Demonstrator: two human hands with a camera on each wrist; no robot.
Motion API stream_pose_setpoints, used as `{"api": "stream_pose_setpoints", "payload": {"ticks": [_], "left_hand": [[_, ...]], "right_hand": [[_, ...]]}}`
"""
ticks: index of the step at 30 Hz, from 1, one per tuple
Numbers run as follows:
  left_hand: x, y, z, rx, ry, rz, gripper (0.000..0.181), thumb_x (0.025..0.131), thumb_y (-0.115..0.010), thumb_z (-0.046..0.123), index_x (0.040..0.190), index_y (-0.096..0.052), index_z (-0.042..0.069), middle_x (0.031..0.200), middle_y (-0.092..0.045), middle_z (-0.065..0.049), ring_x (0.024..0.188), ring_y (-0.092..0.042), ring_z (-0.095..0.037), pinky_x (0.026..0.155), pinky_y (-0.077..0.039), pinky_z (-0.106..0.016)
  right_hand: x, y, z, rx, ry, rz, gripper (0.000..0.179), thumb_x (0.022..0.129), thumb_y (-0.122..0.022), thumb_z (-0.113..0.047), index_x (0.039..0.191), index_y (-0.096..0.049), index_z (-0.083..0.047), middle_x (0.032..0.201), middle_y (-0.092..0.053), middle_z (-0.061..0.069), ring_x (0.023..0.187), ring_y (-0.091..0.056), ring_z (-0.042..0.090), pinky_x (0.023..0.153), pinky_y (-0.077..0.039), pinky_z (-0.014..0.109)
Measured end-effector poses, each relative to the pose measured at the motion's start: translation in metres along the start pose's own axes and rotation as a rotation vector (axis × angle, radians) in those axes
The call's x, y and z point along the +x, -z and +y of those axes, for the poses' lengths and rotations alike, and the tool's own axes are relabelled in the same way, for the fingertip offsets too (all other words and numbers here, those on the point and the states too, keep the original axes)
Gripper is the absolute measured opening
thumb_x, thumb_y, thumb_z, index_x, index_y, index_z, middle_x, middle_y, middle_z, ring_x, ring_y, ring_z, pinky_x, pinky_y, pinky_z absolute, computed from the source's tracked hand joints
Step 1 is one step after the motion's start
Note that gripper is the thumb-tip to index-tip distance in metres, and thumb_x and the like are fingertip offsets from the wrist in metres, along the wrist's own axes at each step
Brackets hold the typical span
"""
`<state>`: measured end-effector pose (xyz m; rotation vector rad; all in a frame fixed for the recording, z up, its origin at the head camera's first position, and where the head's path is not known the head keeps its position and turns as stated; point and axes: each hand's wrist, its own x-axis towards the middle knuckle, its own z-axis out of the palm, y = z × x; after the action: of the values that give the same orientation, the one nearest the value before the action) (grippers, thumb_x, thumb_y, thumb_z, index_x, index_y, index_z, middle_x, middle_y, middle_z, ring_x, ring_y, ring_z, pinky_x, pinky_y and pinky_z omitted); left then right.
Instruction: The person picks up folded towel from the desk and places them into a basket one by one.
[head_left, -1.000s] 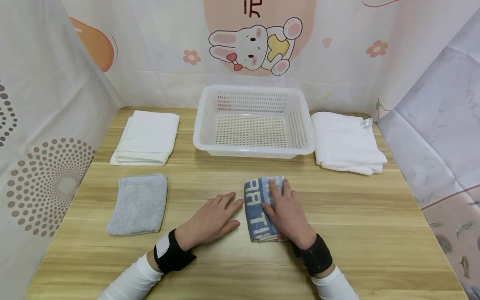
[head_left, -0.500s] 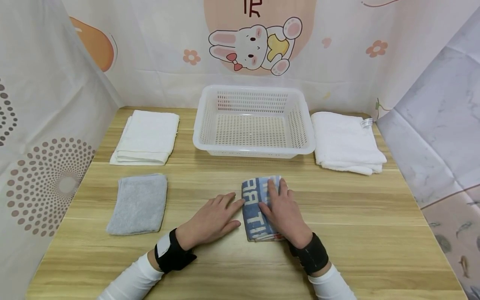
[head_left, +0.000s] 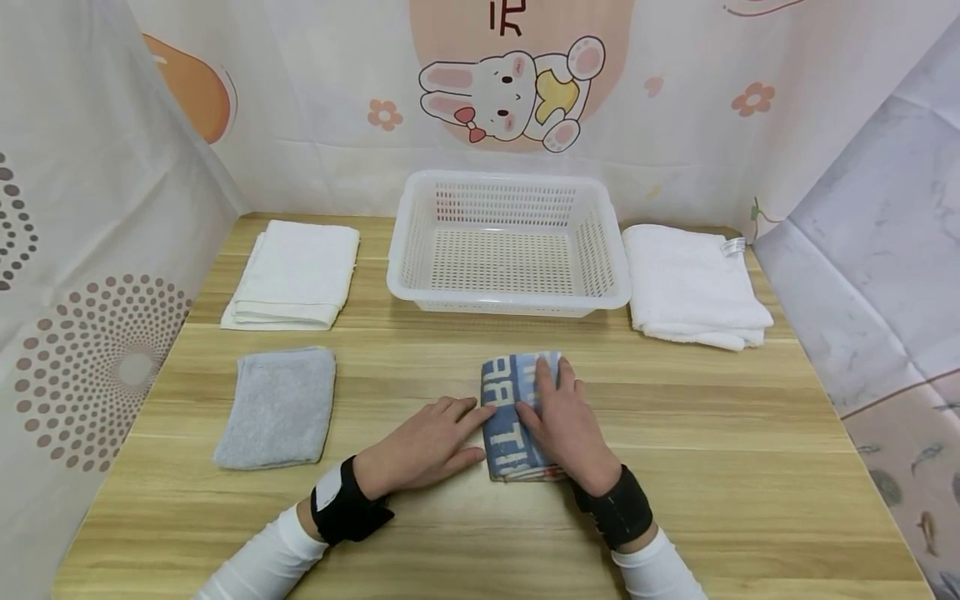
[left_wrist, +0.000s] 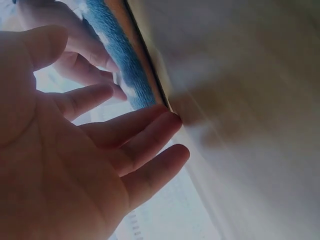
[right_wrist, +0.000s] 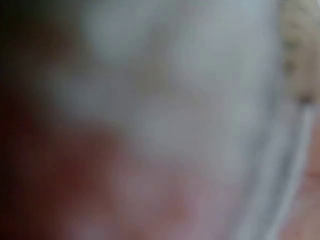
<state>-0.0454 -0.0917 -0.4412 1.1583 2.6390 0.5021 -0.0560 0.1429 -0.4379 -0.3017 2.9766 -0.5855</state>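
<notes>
A folded blue towel with pale lettering lies on the wooden table in the head view. My right hand rests flat on its right part, fingers spread and pointing away from me. At the towel's left edge is my left hand, its fingers loosely extended and the index fingertip touching that edge. In the left wrist view the left hand shows its palm, with the fingertips close to the side of the blue towel. The right wrist view is too blurred to make out the hand.
A white plastic basket stands at the back middle. Folded white towels lie either side of it, a left white towel and a right white towel. A folded grey towel is at the left. Printed curtains border the table.
The right hand and the blue towel have shifted slightly to the left. The left hand has moved a little to the right, its index fingertip now at the towel's edge.
</notes>
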Motion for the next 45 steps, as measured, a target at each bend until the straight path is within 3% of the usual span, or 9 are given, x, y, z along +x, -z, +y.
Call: {"api": "stream_pose_setpoints", "payload": {"ticks": [6,10,15,28,37,41,45], "left_hand": [[0.001,-0.002,-0.001,-0.027,-0.004,-0.01,0.057,0.105,-0.046,0.043,0.153,-0.038,0.014,0.146,-0.047,-0.017,0.133,-0.047,-0.03,0.103,-0.043,-0.046],[0.001,-0.001,-0.001,-0.037,-0.012,-0.006,0.057,0.105,-0.046,0.043,0.153,-0.038,0.014,0.147,-0.046,-0.017,0.133,-0.046,-0.03,0.104,-0.042,-0.046],[0.0,0.001,-0.001,-0.045,-0.021,-0.009,0.056,0.105,-0.045,0.042,0.153,-0.038,0.013,0.148,-0.045,-0.018,0.133,-0.046,-0.03,0.105,-0.042,-0.046],[0.007,0.002,0.001,-0.061,-0.021,-0.042,0.057,0.105,-0.046,0.044,0.153,-0.038,0.014,0.149,-0.044,-0.019,0.136,-0.044,-0.03,0.109,-0.038,-0.044],[0.012,0.001,0.003,-0.108,-0.027,-0.04,0.056,0.105,-0.047,0.042,0.151,-0.041,0.011,0.149,-0.042,-0.021,0.136,-0.043,-0.031,0.108,-0.04,-0.045],[0.015,0.001,0.004,-0.117,-0.039,-0.033,0.055,0.104,-0.049,0.04,0.15,-0.042,0.009,0.147,-0.042,-0.023,0.134,-0.044,-0.031,0.106,-0.041,-0.044],[0.016,0.002,0.005,-0.133,-0.034,-0.037,0.055,0.104,-0.051,0.038,0.149,-0.043,0.008,0.146,-0.041,-0.024,0.133,-0.045,-0.032,0.106,-0.042,-0.043]], "right_hand": [[-0.002,0.004,0.006,0.15,-0.017,-0.033,0.071,0.098,-0.064,-0.025,0.151,-0.031,0.008,0.152,-0.022,0.039,0.131,-0.038,0.055,0.096,-0.046,0.058],[-0.004,0.007,0.015,0.212,-0.016,-0.018,0.064,0.098,-0.063,-0.021,0.149,-0.037,0.005,0.15,-0.025,0.039,0.134,-0.037,0.053,0.101,-0.042,0.059],[-0.006,0.01,0.023,0.185,-0.037,0.01,0.062,0.097,-0.064,-0.023,0.147,-0.04,0.004,0.147,-0.032,0.038,0.128,-0.045,0.051,0.096,-0.045,0.058],[-0.005,0.012,0.026,0.186,-0.074,-0.03,0.08,0.095,-0.066,-0.026,0.152,-0.022,0.008,0.126,-0.051,0.035,0.105,-0.056,0.038,0.084,-0.049,0.051],[-0.002,0.012,0.025,0.162,-0.074,-0.051,0.083,0.095,-0.065,-0.025,0.152,-0.016,0.01,0.126,-0.052,0.036,0.112,-0.056,0.043,0.084,-0.05,0.054],[0.0,0.011,0.025,0.196,-0.055,-0.045,0.083,0.095,-0.065,-0.021,0.152,-0.015,0.01,0.12,-0.056,0.033,0.108,-0.057,0.041,0.086,-0.049,0.053],[0.002,0.011,0.025,0.261,-0.052,-0.059,0.082,0.095,-0.064,-0.017,0.153,-0.012,0.011,0.127,-0.05,0.035,0.114,-0.054,0.041,0.093,-0.046,0.054]]}}
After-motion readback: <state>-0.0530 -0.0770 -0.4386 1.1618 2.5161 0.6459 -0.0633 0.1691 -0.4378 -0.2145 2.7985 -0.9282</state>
